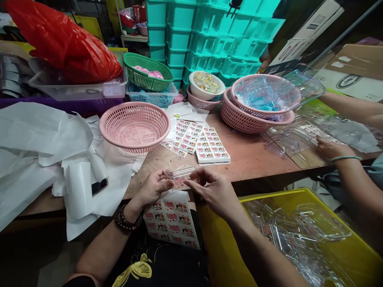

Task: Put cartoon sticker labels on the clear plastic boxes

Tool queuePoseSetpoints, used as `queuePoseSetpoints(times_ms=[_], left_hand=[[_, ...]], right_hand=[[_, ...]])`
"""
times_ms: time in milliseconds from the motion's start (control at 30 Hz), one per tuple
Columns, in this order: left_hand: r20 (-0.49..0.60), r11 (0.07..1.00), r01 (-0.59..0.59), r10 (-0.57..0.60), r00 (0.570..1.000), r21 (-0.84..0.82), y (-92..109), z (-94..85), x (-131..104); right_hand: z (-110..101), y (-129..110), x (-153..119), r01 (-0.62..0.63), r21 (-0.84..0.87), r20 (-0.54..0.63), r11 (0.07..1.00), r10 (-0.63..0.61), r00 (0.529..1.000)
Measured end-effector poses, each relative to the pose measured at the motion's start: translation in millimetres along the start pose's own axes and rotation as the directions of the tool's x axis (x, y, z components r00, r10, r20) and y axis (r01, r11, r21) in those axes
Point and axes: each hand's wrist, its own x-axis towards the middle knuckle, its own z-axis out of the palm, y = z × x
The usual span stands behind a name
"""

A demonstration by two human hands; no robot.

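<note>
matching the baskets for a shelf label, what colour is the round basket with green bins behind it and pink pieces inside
Green, clearest in the head view.

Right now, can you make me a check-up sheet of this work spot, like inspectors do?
Surface: brownish table, dark specks near the middle
Job's things: clear plastic piece between the hands; sticker sheet below; sticker stack on the table
Clutter: loose white paper heaped left, partly covering a dark object
Grippers: left hand pinches the piece; right hand touches it, grip unclear
Cables: black plug-like thing hanging up top
Surroundings: teal crates behind; another person's hand at right
</note>
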Motion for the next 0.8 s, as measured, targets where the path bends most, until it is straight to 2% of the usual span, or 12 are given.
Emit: queuePoseSetpoints(times_ms=[100,233,300,433,500,533,567,633,667,700,733,800], left_hand=[[-0.047,0.999,-0.037,0.037,0.998,0.009,-1.3,0.0,0.7],[-0.06,0.995,-0.086,0.089,0.994,0.047,2.6,0.5,-1.9],[0.005,0.991,-0.088,0.088,0.996,0.097,3.2,2.6,-6.1],[0.235,0.966,-0.015,-0.048,0.971,0.257,-2.6,6.6,-10.8],[0.183,0.921,-0.01,-0.067,0.981,0.391,-5.8,8.2,-8.2],[0.143,0.893,-0.003,-0.068,0.987,0.45,-6.9,9.4,-6.7],[0.104,0.866,0.008,-0.069,0.992,0.5,-7.7,10.8,-5.7],[0.063,0.818,0.034,-0.085,0.994,0.574,-8.2,14.3,-6.1],[0.055,0.794,0.044,-0.097,0.994,0.606,-8.2,16.5,-7.6],[0.049,0.767,0.052,-0.107,0.993,0.64,-8.0,19.0,-9.6],[0.038,0.736,0.057,-0.111,0.993,0.675,-7.8,22.0,-11.9],[-0.001,0.671,0.066,-0.098,0.995,0.739,-7.5,29.7,-16.0]], right_hand=[[3.8,0.9,-4.2,0.06,-0.236,-0.075,0.97,-0.079,0.994],[-0.2,5.1,-1.6,-0.048,-0.427,-0.187,0.903,-0.037,0.982],[-4.4,9.5,-2.1,-0.021,-0.321,-0.11,0.947,-0.015,0.994],[-20.0,31.7,-18.5,-0.024,0.017,0.266,1.0,0.018,0.964],[-43.2,54.1,-37.8,-0.064,0.123,0.073,0.99,0.055,0.996],[-61.0,68.2,-52.6,-0.086,0.113,-0.184,0.99,0.105,0.977],[-82.2,83.4,-71.6,-0.157,0.058,-0.506,0.986,0.164,0.847],[-129.6,114.8,-121.8,-0.514,-0.004,-0.94,0.858,0.172,0.294],[-151.9,129.5,-151.0,-0.729,0.091,-0.983,0.679,0.176,0.042],[-170.7,142.7,-181.0,-0.792,0.181,-0.978,0.583,0.194,-0.08],[-184.5,153.9,-210.3,-0.821,0.231,-0.967,0.522,0.213,-0.138],[-194.7,170.6,-261.6,-0.861,0.253,-0.948,0.441,0.291,-0.13]])
